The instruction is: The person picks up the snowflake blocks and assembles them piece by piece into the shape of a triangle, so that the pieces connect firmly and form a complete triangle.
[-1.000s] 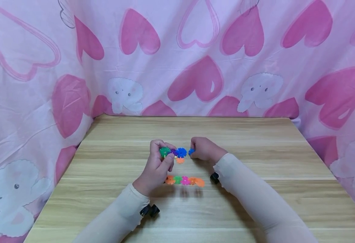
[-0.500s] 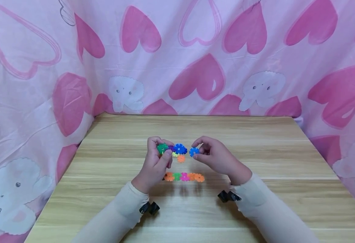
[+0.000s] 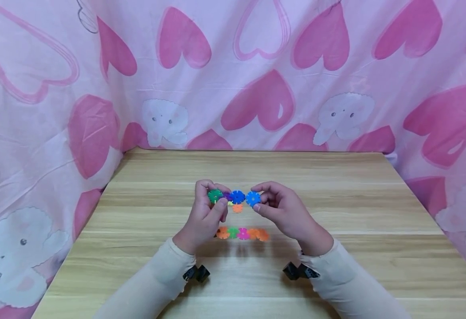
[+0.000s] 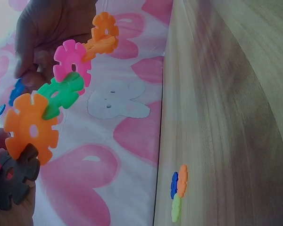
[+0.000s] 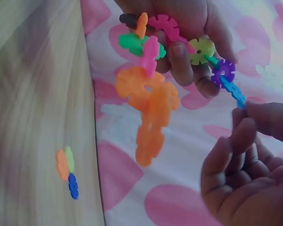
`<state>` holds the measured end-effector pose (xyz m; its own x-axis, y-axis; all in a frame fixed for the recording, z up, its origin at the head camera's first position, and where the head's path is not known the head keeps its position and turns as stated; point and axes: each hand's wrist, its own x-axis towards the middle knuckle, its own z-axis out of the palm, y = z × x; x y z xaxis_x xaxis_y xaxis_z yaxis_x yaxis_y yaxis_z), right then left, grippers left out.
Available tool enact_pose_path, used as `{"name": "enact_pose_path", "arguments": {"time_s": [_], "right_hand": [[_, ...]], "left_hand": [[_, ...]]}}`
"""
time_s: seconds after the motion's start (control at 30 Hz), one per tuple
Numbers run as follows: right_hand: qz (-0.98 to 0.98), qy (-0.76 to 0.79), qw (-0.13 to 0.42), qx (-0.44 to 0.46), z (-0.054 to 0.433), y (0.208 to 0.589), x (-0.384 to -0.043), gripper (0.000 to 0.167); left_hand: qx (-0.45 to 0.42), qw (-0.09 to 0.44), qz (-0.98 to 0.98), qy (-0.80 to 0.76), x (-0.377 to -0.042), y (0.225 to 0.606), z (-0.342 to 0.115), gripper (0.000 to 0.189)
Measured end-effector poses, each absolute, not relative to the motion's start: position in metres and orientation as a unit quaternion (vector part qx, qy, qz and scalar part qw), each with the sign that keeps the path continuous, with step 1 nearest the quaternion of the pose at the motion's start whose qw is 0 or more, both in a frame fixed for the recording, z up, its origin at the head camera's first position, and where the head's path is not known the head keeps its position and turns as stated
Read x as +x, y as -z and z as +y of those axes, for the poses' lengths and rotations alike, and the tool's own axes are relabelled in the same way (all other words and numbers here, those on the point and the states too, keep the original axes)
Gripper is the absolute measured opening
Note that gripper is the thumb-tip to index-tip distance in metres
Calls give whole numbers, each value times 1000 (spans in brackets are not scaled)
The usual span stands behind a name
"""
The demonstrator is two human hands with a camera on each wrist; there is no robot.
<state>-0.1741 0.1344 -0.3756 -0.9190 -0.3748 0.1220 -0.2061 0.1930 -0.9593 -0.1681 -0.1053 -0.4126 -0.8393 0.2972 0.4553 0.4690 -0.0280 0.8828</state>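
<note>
Okay, both hands are busy from where I sit. My left hand (image 3: pixel 204 217) grips a bent flower-disc chain (image 3: pixel 233 233), fingers curled round its left stretch with the thumb on the near side. My right hand (image 3: pixel 288 213) pinches one light blue disc (image 3: pixel 253 198) by its right edge, thumb against the fingers.

Key relation: the chain's far row lies left to right, green disc (image 3: pixel 215 196), purple disc (image 3: pixel 227 196), then blue end disc (image 3: pixel 238 197). That free end points right, straight at the light blue disc. The two are just beside each other, roughly in line; the head view suggests a sliver of gap, the right wrist view can't settle contact. Both show their faces up in the head view, so I'd judge the slots need a twist to cross. Right hand is nearer to the free end; the left has the chain behind it.

Chain's near row also runs left to right, seemingly off the table (image 3: pixel 316 177), shadows below. Loose on the wood: orange disc (image 5: pixel 62 165), yellow-green disc (image 5: pixel 70 158), dark blue disc (image 5: pixel 73 186).
</note>
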Motion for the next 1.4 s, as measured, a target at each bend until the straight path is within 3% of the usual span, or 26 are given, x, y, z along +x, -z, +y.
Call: {"name": "enact_pose_path", "arguments": {"time_s": [0.77,1.4], "right_hand": [[650,727,158,-156,133,383,-176,40],[669,711,121,-179,129,391,-174,30]], "left_hand": [[-315,83,-691,645,-168,416,-104,28],[-337,59,-709,616,-165,415,-102,20]]}}
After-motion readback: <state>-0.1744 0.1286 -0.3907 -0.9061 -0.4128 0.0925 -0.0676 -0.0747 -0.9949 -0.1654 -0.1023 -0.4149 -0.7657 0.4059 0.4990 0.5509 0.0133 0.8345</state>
